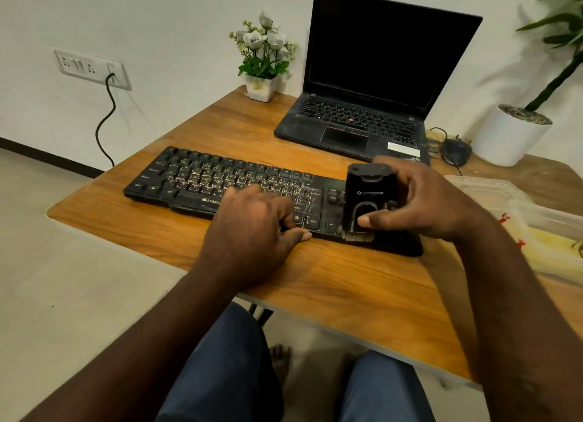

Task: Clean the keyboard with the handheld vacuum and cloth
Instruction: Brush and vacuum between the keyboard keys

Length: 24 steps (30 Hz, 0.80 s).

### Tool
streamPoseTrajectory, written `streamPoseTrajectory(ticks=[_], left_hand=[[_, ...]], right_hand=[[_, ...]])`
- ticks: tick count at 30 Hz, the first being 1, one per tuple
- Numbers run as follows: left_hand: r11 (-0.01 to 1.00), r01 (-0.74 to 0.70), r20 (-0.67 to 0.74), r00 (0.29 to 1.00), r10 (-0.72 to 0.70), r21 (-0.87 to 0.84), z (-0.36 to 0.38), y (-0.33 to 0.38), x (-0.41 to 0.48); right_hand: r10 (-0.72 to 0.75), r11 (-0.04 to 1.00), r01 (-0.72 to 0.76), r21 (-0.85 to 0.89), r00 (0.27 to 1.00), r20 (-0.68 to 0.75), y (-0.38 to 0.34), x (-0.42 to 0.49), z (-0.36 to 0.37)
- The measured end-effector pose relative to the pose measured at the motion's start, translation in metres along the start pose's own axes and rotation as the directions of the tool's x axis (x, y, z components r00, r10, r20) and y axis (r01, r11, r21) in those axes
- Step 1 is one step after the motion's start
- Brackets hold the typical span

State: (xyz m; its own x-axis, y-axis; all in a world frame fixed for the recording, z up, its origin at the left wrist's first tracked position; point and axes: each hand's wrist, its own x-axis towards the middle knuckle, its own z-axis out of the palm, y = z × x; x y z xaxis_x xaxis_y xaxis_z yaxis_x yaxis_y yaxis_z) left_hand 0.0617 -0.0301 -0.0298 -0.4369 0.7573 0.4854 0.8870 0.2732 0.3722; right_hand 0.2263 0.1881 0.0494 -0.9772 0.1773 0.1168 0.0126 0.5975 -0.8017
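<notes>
A black keyboard (202, 178) lies across the wooden desk (331, 282), its keys speckled with light dust. My right hand (419, 200) grips a small black handheld vacuum (369, 197) upright on the keyboard's right end, its brush touching the keys near the front edge. My left hand (255, 226) rests on the keyboard's front middle, fingers curled on the keys and thumb along the front edge. No cloth can be seen.
An open black laptop (362, 118) stands behind the keyboard. A white pot of flowers (262, 87) sits at the back left, a large white planter (508, 137) and a black mouse (457, 151) at the back right. Clear plastic containers (517, 207) lie at the right.
</notes>
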Motion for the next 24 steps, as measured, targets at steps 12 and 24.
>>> streamPoseTrajectory(ticks=[12,24], left_hand=[[0.998,-0.036,-0.037,0.999,0.038,0.050,0.001,0.002,-0.001],[0.991,-0.067,-0.090,0.993,0.078,0.118,0.003,0.004,-0.002]], right_hand=[[-0.014,0.994,-0.051,-0.096,0.820,-0.573,0.010,0.015,0.011],[0.093,0.990,-0.119,-0.079,0.958,-0.273,0.016,0.012,0.007]])
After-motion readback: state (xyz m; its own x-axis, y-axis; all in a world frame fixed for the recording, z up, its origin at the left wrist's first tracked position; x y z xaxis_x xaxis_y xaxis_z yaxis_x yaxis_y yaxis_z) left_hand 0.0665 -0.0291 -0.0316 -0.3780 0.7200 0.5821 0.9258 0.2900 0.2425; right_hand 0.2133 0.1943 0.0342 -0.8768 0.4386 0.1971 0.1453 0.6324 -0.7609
